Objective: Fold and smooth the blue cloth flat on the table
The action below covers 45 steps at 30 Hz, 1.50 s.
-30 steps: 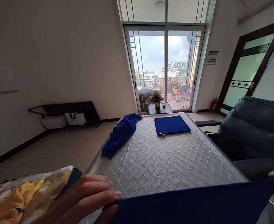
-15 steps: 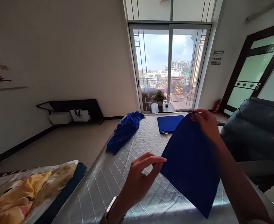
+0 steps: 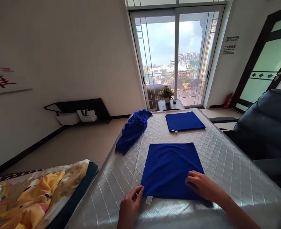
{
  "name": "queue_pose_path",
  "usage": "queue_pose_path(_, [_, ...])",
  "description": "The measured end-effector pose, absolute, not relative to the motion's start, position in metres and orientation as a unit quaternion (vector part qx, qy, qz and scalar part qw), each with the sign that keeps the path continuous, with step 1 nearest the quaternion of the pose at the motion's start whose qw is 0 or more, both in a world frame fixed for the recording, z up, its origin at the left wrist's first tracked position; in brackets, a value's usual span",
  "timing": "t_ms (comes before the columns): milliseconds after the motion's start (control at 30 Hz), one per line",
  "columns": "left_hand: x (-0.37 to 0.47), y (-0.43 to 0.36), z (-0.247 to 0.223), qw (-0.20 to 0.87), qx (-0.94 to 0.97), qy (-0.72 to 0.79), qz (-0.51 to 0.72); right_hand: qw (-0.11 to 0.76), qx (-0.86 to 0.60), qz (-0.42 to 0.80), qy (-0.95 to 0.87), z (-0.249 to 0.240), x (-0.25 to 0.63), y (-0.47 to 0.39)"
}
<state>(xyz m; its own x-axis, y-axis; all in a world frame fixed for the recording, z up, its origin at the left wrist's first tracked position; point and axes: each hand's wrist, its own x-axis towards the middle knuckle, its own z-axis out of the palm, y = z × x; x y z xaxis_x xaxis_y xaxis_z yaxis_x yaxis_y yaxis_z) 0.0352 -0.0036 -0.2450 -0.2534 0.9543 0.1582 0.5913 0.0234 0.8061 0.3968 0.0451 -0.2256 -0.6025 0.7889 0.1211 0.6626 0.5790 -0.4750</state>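
A square blue cloth [image 3: 170, 170] with a white tag [image 3: 149, 200] at its near edge lies spread on a silver quilted mattress [image 3: 217, 159]. Thumb and fingers of my left hand [image 3: 131, 202] are closed at the cloth's near left corner. My right hand [image 3: 204, 187] rests over the cloth's right side, fingers bent and touching the fabric, not gripped round it. Farther back lies a flat blue folded cloth or stack [image 3: 184, 121] with small tags at its front edge. A crumpled blue cloth [image 3: 133, 130] sits along the mattress's left edge.
At the lower left is a patterned bed cover [image 3: 73, 178] with yellow cloth on it. A dark armchair [image 3: 271, 124] stands at the right. Beyond the mattress are a small table with a potted plant [image 3: 167, 94] and a sliding glass door [image 3: 176, 57].
The blue cloth, held up by my right hand half a second ago, now lies flat on the mattress. My right hand came down; my left moved down and left to its corner.
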Motion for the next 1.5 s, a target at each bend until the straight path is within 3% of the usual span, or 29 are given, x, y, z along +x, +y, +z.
queue_pose_path(167, [0.029, -0.004, -0.248, 0.294, 0.537, 0.672, 0.417, 0.242, -0.552, 0.226, -0.765, -0.268, 0.470, -0.025])
queue_pose_path(367, [0.019, 0.006, -0.239, 0.336, 0.550, 0.623, 0.444, 0.256, -0.575, 0.231, -0.742, -0.268, 0.473, -0.032])
queue_pose_path(567, [0.030, 0.006, -0.225, 0.247, 0.582, 0.623, 0.461, 0.221, -0.545, 0.165, -0.792, -0.260, 0.466, -0.017])
queue_pose_path(733, [0.038, 0.005, -0.209, 0.155, 0.595, 0.621, 0.486, 0.298, -0.540, 0.191, -0.764, -0.250, 0.471, -0.019])
queue_pose_path(833, [0.033, 0.007, -0.193, 0.090, 0.628, 0.605, 0.482, 0.357, -0.526, 0.170, -0.753, -0.228, 0.477, -0.020])
queue_pose_path(1000, [0.023, 0.009, -0.140, -0.021, 0.684, 0.556, 0.471, 0.424, -0.476, 0.030, -0.770, -0.161, 0.486, -0.017])
queue_pose_path(1200, [0.022, -0.016, -0.049, -0.162, 0.692, 0.518, 0.476, 0.426, -0.453, -0.151, -0.769, -0.063, 0.494, -0.022])
queue_pose_path(1333, [0.016, -0.034, -0.008, -0.148, 0.694, 0.534, 0.460, 0.425, -0.450, -0.169, -0.767, -0.028, 0.499, -0.029])
queue_pose_path(1500, [-0.001, -0.039, 0.003, -0.081, 0.713, 0.522, 0.461, 0.438, -0.395, -0.110, -0.801, -0.015, 0.505, -0.034])
